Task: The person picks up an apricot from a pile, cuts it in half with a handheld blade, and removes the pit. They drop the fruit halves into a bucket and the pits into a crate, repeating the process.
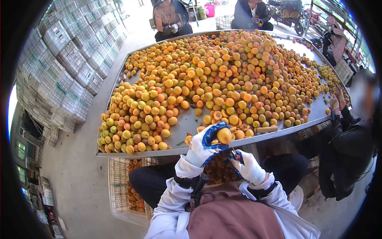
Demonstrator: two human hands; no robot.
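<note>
Left: stacked crates [67, 59] (whitish, piled high). Far side: pink bucket [209, 10]. Upper right: parked motorbike [288, 16].

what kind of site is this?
Probably a fruit-processing shed: a big metal table heaped with what look like apricots, tall stacks of plastic crates to the left, and a crate of what looks like cut fruit below the table's near edge.

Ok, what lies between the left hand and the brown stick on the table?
In the head view: the apricot in that hand, then loose apricots near the table's edge.
</note>
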